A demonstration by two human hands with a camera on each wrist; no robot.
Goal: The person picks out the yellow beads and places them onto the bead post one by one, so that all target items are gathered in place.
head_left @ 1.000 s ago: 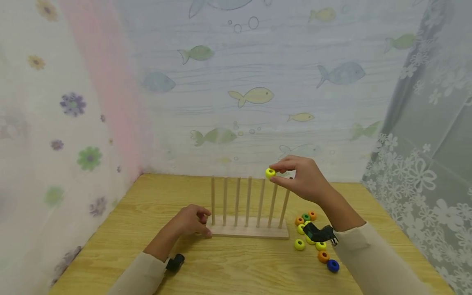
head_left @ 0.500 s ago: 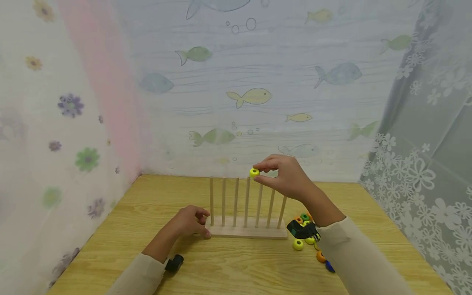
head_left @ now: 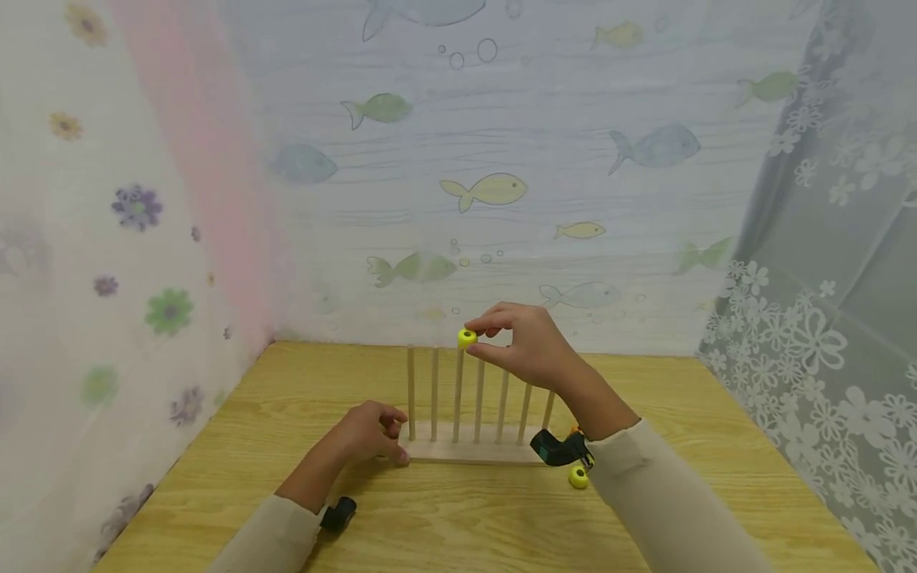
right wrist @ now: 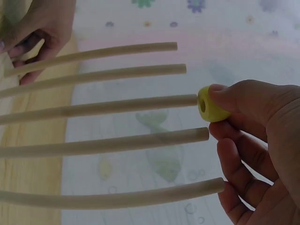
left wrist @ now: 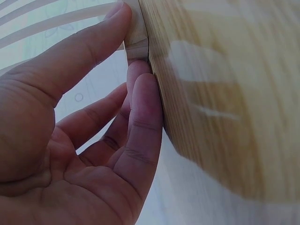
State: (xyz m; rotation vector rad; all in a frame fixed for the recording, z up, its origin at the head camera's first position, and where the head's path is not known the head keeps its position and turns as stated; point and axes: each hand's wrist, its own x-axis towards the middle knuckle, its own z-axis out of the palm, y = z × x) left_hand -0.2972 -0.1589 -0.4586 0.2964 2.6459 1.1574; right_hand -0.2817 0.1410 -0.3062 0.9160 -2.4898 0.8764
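Observation:
My right hand (head_left: 530, 342) pinches a yellow bead (head_left: 467, 339) between thumb and fingertips, at the top of the third peg from the left. In the right wrist view, the bead's hole (right wrist: 203, 106) faces that peg's tip (right wrist: 192, 100), close against it. I cannot tell whether the bead is on the peg. The pegs stand upright in a pale wooden rack (head_left: 473, 452), and none carries a bead. My left hand (head_left: 368, 434) holds the rack's left end, thumb (left wrist: 84, 51) against one side and fingers (left wrist: 145, 108) against the end.
Another yellow bead (head_left: 579, 477) lies on the wooden table (head_left: 444, 517) right of the rack. My right forearm and its black wrist camera (head_left: 559, 448) hide most of the other beads. Fabric with printed fish (head_left: 494, 189) hangs behind the table.
My right hand has carried the yellow bead leftward along the peg tops, from near the sixth peg to the third. My left hand stays at the rack's end.

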